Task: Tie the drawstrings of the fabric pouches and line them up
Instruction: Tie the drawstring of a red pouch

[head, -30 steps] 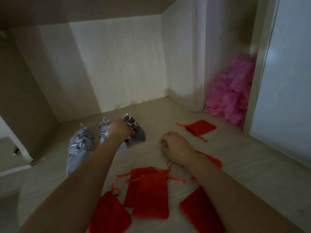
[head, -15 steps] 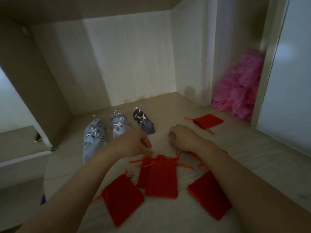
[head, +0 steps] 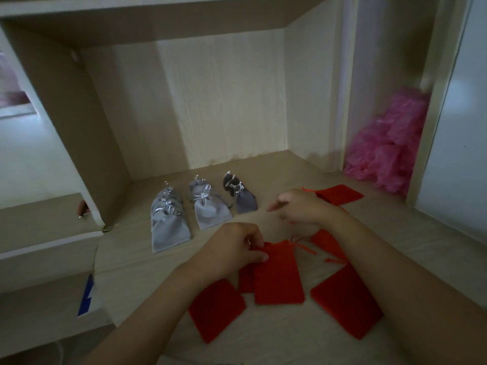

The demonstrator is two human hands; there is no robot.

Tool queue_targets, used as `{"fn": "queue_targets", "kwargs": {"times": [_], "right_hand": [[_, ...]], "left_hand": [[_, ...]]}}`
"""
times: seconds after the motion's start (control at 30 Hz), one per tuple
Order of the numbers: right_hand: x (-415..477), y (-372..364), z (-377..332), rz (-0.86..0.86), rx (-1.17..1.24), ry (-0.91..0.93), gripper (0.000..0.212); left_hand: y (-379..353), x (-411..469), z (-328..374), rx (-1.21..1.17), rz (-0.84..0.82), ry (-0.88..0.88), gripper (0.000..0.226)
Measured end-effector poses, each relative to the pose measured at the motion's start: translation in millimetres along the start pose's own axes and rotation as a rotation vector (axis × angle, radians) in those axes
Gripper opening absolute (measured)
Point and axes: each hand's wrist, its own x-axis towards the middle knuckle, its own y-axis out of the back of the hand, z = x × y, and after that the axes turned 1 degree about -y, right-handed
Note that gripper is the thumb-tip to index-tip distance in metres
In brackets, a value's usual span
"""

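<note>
Tied grey pouches lie in three short columns on the wooden shelf floor: a light grey column (head: 168, 222), a second light grey one (head: 209, 206) and a dark grey one (head: 243, 198). Several flat red pouches lie in front of them. My left hand (head: 234, 250) pinches the top left corner of the middle red pouch (head: 279, 275). My right hand (head: 300, 206) hovers above the floor behind it, fingers loosely extended to the left, holding nothing that I can see. Another red pouch (head: 340, 193) lies behind my right hand.
The shelf niche has a back wall (head: 218, 101), a left panel (head: 66, 122) and a board overhead. A pile of pink bags (head: 390, 151) fills the gap at the right. More red pouches (head: 216, 309) (head: 345, 306) lie near the front edge.
My left hand left the grey pouches, came back toward me and took the corner of the middle red pouch. My right hand lifted and opened its fingers. The camera view tilted up.
</note>
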Motion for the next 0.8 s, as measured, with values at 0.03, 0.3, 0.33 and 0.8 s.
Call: {"fn": "queue_targets", "kwargs": {"times": [0.03, 0.3, 0.33, 0.8], "right_hand": [[-3, 3, -8, -0.036, 0.181, 0.019, 0.02], [-19, 34, -26, 0.083, 0.28, 0.162, 0.015], [-18, 36, -22, 0.138, 0.245, 0.166, 0.011], [-8, 58, 18, 0.392, 0.033, 0.06, 0.042]], "left_hand": [[5, 1, 2, -0.043, 0.023, -0.001, 0.016], [40, 25, 2, -0.329, 0.295, -0.003, 0.016], [41, 29, 1, -0.358, 0.316, 0.003, 0.013], [18, 57, -36, -0.488, 0.314, 0.03, 0.01]]}}
